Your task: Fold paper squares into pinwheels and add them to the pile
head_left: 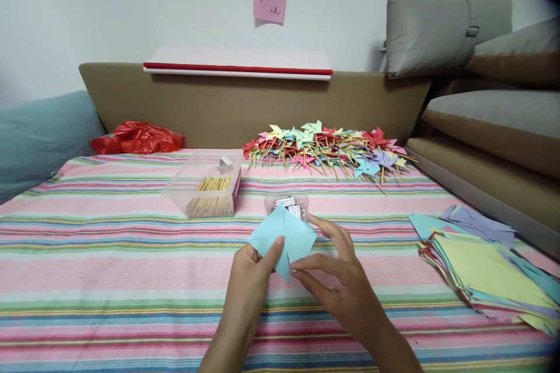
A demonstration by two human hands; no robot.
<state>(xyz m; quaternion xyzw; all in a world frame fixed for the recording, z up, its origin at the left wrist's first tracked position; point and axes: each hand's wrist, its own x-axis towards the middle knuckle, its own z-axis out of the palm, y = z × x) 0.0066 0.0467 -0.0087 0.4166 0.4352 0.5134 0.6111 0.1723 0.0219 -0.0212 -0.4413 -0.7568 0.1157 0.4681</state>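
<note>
A light blue paper square [286, 233], slit in from its corners, is held up over the striped cloth. My left hand [256, 262] grips it from the left, thumb on its face near the middle and the other fingers behind. At the lower right edge, my right hand [339, 274] pinches the paper between thumb and a finger, while its index finger reaches up beside the right corner. Just behind the square sits a small clear container [286, 203] of small dark pieces with a printed label, partly hidden by the paper.
A clear plastic box [175, 186] of wooden sticks stands left of centre. Finished paper pinwheels [324, 148] lie heaped at the back. Stacked coloured paper [485, 268] lies at right, below grey cushions [494, 128]. A red plastic bag [140, 139] rests at back left.
</note>
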